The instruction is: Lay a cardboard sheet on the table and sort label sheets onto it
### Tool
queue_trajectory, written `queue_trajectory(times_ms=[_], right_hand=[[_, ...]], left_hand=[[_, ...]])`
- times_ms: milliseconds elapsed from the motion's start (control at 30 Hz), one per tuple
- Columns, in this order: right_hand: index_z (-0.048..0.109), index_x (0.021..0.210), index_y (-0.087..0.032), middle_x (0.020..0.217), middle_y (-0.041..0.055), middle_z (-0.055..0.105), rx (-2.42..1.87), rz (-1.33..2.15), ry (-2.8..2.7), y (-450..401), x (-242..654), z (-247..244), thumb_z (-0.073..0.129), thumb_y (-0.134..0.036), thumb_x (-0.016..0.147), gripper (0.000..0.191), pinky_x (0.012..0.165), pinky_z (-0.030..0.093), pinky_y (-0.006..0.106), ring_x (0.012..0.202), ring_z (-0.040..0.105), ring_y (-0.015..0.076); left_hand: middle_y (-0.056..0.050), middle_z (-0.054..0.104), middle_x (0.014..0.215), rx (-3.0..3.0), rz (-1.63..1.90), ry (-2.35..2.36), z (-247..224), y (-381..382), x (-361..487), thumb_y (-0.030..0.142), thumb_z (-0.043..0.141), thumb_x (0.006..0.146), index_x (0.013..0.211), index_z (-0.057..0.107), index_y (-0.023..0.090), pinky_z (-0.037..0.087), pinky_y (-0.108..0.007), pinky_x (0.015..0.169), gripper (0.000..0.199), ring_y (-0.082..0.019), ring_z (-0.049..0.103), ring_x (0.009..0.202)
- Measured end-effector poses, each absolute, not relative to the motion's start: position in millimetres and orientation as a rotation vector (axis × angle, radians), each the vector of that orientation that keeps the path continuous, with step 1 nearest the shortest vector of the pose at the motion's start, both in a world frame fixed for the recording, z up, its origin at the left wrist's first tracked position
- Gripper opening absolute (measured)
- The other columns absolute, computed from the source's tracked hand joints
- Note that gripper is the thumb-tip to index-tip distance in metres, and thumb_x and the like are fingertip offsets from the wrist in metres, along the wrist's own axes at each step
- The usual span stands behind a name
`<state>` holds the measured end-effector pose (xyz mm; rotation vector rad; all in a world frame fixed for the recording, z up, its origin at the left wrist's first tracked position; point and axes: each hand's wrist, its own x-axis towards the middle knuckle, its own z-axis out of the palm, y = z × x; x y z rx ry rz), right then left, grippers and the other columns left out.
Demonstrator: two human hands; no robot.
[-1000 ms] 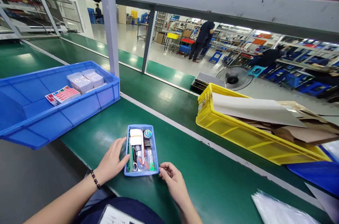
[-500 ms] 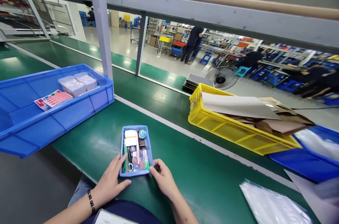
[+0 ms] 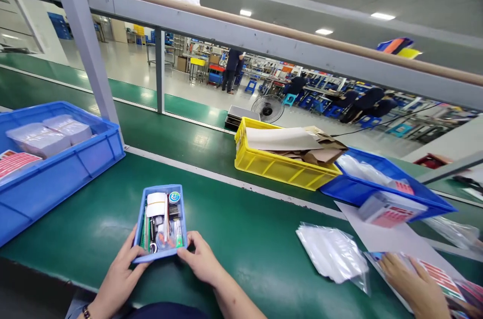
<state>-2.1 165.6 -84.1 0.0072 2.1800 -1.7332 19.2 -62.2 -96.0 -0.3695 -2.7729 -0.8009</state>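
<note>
A small light-blue plastic tray (image 3: pixel 183 216) is between my hands, its near end slightly raised. My left hand (image 3: pixel 123 271) grips its near left corner, thumb in front and fingers along the side. My right hand (image 3: pixel 201 257) pinches the near right corner. Inside the tray lie a banded stack of white cards (image 3: pixel 156 206), a round blue-and-green container (image 3: pixel 174 197), a white-and-green tube (image 3: pixel 178 233) and a thin green strip along the left wall. Several small black and clear pieces fill the middle and are hard to make out.
A large blue bin (image 3: pixel 98 150) with wrapped packs stands left. Beyond the green work surface (image 3: pixel 241 238) sit a yellow crate (image 3: pixel 279 170) of cardboard and a blue bin (image 3: pixel 430 203). Clear bags (image 3: pixel 332 253) lie right. Another person's hand (image 3: pixel 411 278) handles a printed pack there.
My left hand has gone from spread beside the tray to gripping its corner. The tray's near end has come up. The view has swung right, and a co-worker's hand now shows.
</note>
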Motion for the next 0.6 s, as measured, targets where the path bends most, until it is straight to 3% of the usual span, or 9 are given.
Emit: queue_trajectory(times_ms=[367,600], right_hand=[[0.045,0.071,-0.017,0.107,0.0061,0.05,0.002,-1.811,2.108,176.3,11.8,-88.0,0.054,-0.019,0.067,0.01,0.071,0.038,0.025,0.09,0.049,0.0164],[0.047,0.071,-0.017,0.104,0.0069,0.054,0.038,-1.762,2.147,194.3,24.2,-88.3,0.053,-0.025,0.069,0.01,0.075,0.037,0.027,0.09,0.051,0.0171]], left_hand=[[-0.018,0.053,0.126,-0.331,-0.872,-2.637,-83.2,-68.4,4.2,0.049,0.044,0.084,0.066,0.065,0.019,0.05,-0.042,0.085,0.041,-0.029,0.057,0.11],[-0.011,0.063,0.114,-0.337,-0.891,-2.709,-89.3,-74.8,-3.8,0.049,0.045,0.084,0.067,0.065,0.021,0.051,-0.036,0.085,0.038,-0.027,0.053,0.116]])
